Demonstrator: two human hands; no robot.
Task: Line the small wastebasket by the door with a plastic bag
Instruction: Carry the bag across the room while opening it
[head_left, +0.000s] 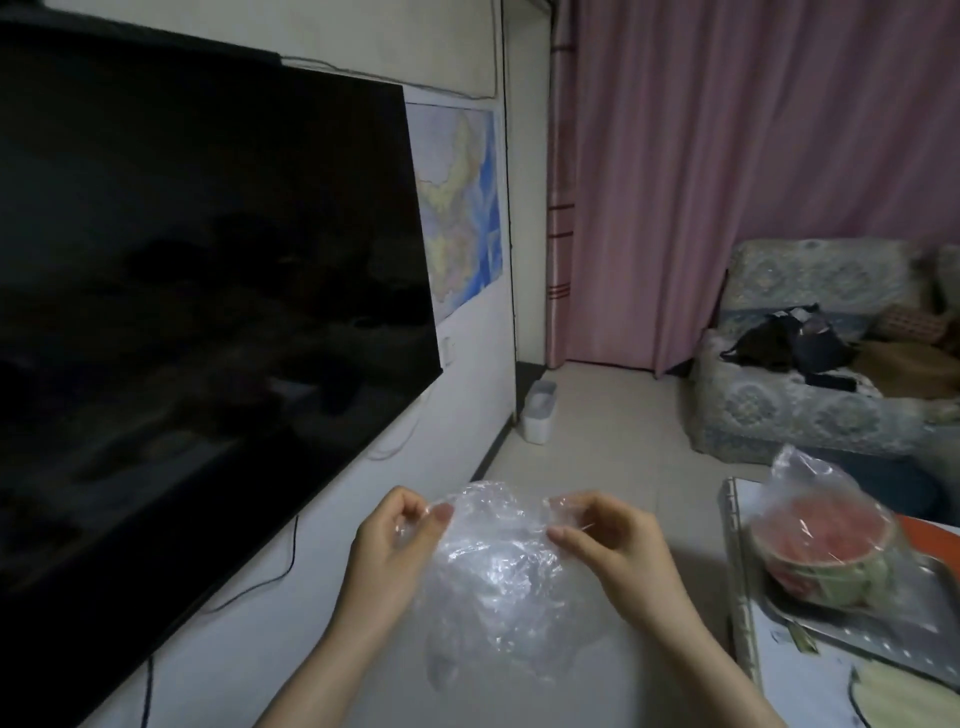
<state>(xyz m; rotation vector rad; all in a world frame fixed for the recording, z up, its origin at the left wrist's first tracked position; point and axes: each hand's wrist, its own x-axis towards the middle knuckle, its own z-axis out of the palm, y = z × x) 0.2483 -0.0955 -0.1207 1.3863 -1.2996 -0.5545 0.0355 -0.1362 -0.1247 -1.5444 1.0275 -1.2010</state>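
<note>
1. Lower centre: left hand (397, 540) and right hand (605, 540) each pinch an edge of a crumpled clear plastic bag (493, 577), unopened
2. Mid-frame, the white wastebasket (538, 411) stands well apart, apparently unlined; opening, carrying and fitting remain

No text, label or number can be read anywhere; the wall map (460, 208) at eleven o'clock probably carries print, but it is too blurred.
</note>
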